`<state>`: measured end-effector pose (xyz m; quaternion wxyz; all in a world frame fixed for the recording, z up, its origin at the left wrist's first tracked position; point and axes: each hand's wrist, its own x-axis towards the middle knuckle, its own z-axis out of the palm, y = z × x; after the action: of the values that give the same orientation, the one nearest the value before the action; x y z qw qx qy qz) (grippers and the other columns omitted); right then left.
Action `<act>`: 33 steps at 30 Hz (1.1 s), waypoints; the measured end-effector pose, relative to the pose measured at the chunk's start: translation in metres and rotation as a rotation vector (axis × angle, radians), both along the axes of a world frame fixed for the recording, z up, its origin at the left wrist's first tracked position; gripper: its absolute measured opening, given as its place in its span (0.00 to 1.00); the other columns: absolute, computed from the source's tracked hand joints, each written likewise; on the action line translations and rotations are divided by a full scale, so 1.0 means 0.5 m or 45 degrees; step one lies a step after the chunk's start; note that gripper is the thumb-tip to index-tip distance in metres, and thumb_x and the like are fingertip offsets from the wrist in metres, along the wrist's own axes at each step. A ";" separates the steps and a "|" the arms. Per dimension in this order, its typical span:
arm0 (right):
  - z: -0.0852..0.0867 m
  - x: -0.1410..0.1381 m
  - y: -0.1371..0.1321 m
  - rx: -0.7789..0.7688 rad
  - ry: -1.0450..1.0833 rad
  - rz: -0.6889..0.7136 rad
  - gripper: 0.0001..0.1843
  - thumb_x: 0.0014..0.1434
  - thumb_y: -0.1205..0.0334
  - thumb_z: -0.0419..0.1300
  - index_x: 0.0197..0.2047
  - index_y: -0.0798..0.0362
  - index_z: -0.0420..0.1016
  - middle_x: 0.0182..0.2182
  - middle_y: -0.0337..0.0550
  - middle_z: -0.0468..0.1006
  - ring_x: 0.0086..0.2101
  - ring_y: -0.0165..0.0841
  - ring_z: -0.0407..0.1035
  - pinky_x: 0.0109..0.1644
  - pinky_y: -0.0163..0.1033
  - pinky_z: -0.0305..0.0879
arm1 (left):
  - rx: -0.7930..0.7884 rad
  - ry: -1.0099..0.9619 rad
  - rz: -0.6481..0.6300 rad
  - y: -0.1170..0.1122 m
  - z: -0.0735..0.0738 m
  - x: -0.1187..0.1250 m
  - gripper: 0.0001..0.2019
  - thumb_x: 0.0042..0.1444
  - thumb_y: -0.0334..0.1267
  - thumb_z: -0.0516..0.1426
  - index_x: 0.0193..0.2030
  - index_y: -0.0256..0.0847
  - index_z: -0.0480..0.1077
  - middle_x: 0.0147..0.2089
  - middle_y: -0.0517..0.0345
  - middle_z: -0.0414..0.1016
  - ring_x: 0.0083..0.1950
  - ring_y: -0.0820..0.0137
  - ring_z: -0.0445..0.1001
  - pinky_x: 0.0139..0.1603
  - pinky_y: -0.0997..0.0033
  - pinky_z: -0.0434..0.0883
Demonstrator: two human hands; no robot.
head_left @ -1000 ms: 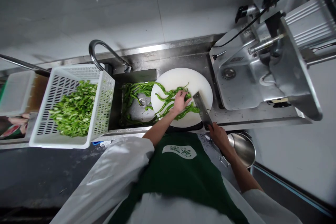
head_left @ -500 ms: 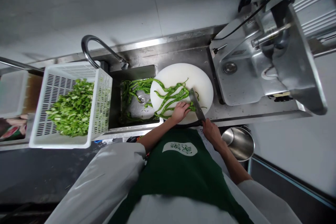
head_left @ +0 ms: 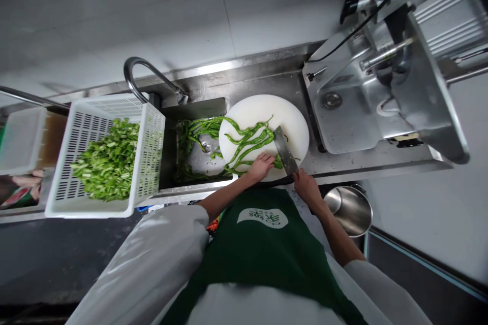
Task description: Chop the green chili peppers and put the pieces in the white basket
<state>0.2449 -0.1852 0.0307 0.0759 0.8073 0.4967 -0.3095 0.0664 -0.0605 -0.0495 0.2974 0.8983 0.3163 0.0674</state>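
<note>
A round white cutting board [head_left: 263, 106] lies on the steel counter, partly over the sink. Long green peppers [head_left: 247, 141] lie across it. My left hand [head_left: 260, 166] is curled over a bunch of the peppers near the board's front edge, pressing them down. My right hand [head_left: 306, 188] grips the handle of a cleaver [head_left: 285, 150], whose blade stands on the board just right of my left fingers, against the pepper ends.
More peppers lie in the sink [head_left: 192, 157] under the faucet [head_left: 147, 73]. A white slotted basket [head_left: 76, 183] of chopped green pieces stands at left. A steel slicing machine [head_left: 385, 86] fills the right; a steel pot [head_left: 351, 209] sits below the counter.
My left hand drew back from the board's middle to its front edge over the peppers. The cleaver moved left and came down beside that hand.
</note>
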 end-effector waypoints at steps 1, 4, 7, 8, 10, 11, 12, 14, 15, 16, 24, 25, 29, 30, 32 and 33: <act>-0.003 0.008 0.001 0.008 0.005 -0.004 0.15 0.77 0.58 0.47 0.51 0.57 0.71 0.38 0.55 0.81 0.41 0.43 0.78 0.40 0.39 0.59 | -0.009 -0.004 0.005 -0.002 0.002 -0.011 0.08 0.70 0.34 0.57 0.52 0.41 0.75 0.50 0.49 0.77 0.54 0.57 0.74 0.62 0.54 0.72; -0.012 0.031 -0.002 0.042 0.018 0.009 0.14 0.77 0.58 0.48 0.50 0.56 0.71 0.38 0.53 0.82 0.41 0.41 0.78 0.40 0.39 0.58 | -0.014 -0.065 0.047 0.010 0.011 -0.037 0.07 0.69 0.36 0.59 0.51 0.42 0.75 0.50 0.49 0.77 0.54 0.58 0.74 0.62 0.53 0.72; -0.015 0.047 -0.005 0.084 0.034 0.025 0.15 0.77 0.57 0.48 0.48 0.56 0.73 0.39 0.53 0.82 0.41 0.42 0.77 0.40 0.39 0.57 | 0.050 -0.189 0.299 0.057 0.016 -0.027 0.08 0.68 0.41 0.61 0.50 0.43 0.76 0.51 0.49 0.76 0.55 0.57 0.74 0.62 0.52 0.73; -0.015 0.051 -0.006 0.084 0.028 0.013 0.16 0.77 0.57 0.48 0.48 0.56 0.73 0.39 0.54 0.82 0.41 0.42 0.77 0.40 0.39 0.56 | 0.075 -0.216 0.407 0.079 0.015 -0.014 0.09 0.69 0.41 0.60 0.51 0.43 0.76 0.51 0.48 0.76 0.56 0.57 0.73 0.62 0.51 0.73; -0.011 0.060 -0.006 0.062 -0.010 -0.029 0.17 0.77 0.56 0.46 0.49 0.56 0.73 0.39 0.54 0.82 0.41 0.43 0.77 0.39 0.40 0.56 | 0.098 -0.232 0.572 0.122 0.008 0.017 0.09 0.68 0.37 0.59 0.53 0.42 0.76 0.52 0.47 0.76 0.56 0.56 0.74 0.62 0.50 0.73; -0.008 0.063 -0.006 0.049 -0.028 -0.044 0.18 0.77 0.56 0.46 0.50 0.57 0.73 0.39 0.54 0.82 0.41 0.43 0.77 0.39 0.40 0.56 | 0.087 -0.232 0.610 0.141 0.003 0.033 0.09 0.67 0.33 0.59 0.53 0.41 0.76 0.51 0.47 0.76 0.55 0.57 0.75 0.61 0.50 0.73; -0.006 0.066 -0.005 0.038 -0.041 -0.051 0.18 0.77 0.56 0.46 0.50 0.57 0.73 0.39 0.54 0.82 0.41 0.43 0.77 0.40 0.40 0.56 | 0.064 -0.238 0.618 0.154 -0.003 0.048 0.10 0.66 0.30 0.59 0.52 0.40 0.76 0.51 0.47 0.77 0.53 0.57 0.76 0.60 0.51 0.74; -0.003 0.068 -0.005 0.027 -0.046 -0.041 0.18 0.77 0.56 0.46 0.51 0.57 0.73 0.40 0.54 0.82 0.41 0.43 0.77 0.40 0.40 0.57 | 0.029 -0.282 0.599 0.165 -0.014 0.071 0.10 0.64 0.27 0.59 0.50 0.40 0.76 0.49 0.48 0.78 0.51 0.59 0.77 0.59 0.52 0.75; -0.003 0.066 -0.005 0.020 -0.047 -0.036 0.18 0.77 0.57 0.45 0.52 0.57 0.73 0.40 0.54 0.82 0.42 0.43 0.77 0.41 0.40 0.58 | 0.039 -0.312 0.587 0.163 -0.018 0.079 0.09 0.65 0.28 0.60 0.50 0.40 0.76 0.50 0.48 0.78 0.52 0.58 0.77 0.59 0.52 0.74; -0.004 0.064 -0.005 0.013 -0.048 -0.032 0.18 0.77 0.57 0.45 0.52 0.57 0.73 0.40 0.54 0.82 0.42 0.43 0.77 0.41 0.40 0.58 | 0.069 -0.337 0.583 0.157 -0.022 0.084 0.08 0.65 0.32 0.61 0.50 0.40 0.76 0.51 0.47 0.78 0.53 0.57 0.77 0.60 0.51 0.74; 0.007 0.063 -0.008 -0.025 -0.123 0.037 0.18 0.78 0.56 0.44 0.54 0.56 0.71 0.39 0.54 0.83 0.41 0.43 0.79 0.42 0.40 0.61 | 0.198 -0.254 0.388 0.126 -0.037 0.069 0.11 0.64 0.39 0.65 0.51 0.42 0.77 0.52 0.46 0.77 0.55 0.56 0.75 0.60 0.50 0.73; 0.013 0.066 -0.009 -0.034 -0.145 0.063 0.18 0.78 0.56 0.43 0.54 0.56 0.70 0.39 0.54 0.83 0.41 0.43 0.79 0.42 0.40 0.61 | 0.207 -0.248 0.336 0.129 -0.037 0.061 0.11 0.64 0.39 0.64 0.53 0.42 0.77 0.53 0.47 0.78 0.56 0.55 0.75 0.61 0.50 0.72; 0.046 0.075 -0.006 -0.054 -0.198 0.201 0.19 0.78 0.55 0.42 0.54 0.55 0.69 0.37 0.54 0.83 0.39 0.43 0.80 0.40 0.40 0.62 | 0.206 -0.259 0.205 0.132 -0.041 0.034 0.11 0.69 0.41 0.61 0.53 0.41 0.79 0.56 0.45 0.78 0.57 0.56 0.75 0.63 0.51 0.72; 0.055 0.078 -0.003 -0.052 -0.203 0.243 0.19 0.78 0.55 0.42 0.54 0.55 0.69 0.37 0.54 0.83 0.38 0.43 0.80 0.40 0.40 0.62 | 0.198 -0.266 0.195 0.131 -0.043 0.031 0.10 0.70 0.40 0.59 0.52 0.40 0.79 0.56 0.45 0.78 0.57 0.57 0.75 0.64 0.52 0.72; 0.069 0.084 0.005 -0.041 -0.221 0.330 0.18 0.78 0.56 0.42 0.54 0.55 0.69 0.37 0.54 0.84 0.38 0.44 0.81 0.40 0.40 0.64 | 0.177 -0.280 0.192 0.130 -0.050 0.029 0.10 0.71 0.39 0.57 0.50 0.39 0.79 0.57 0.43 0.77 0.58 0.58 0.75 0.65 0.53 0.72; 0.075 0.088 0.009 -0.037 -0.233 0.373 0.18 0.78 0.56 0.41 0.53 0.55 0.69 0.37 0.55 0.84 0.39 0.44 0.81 0.41 0.40 0.64 | 0.161 -0.286 0.191 0.130 -0.053 0.029 0.10 0.71 0.39 0.57 0.50 0.39 0.79 0.57 0.44 0.77 0.58 0.58 0.75 0.65 0.53 0.72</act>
<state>0.2890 -0.1804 0.0681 0.1765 0.7500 0.5955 -0.2275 0.0808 0.0043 -0.0758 0.2680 0.8758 0.3424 0.2094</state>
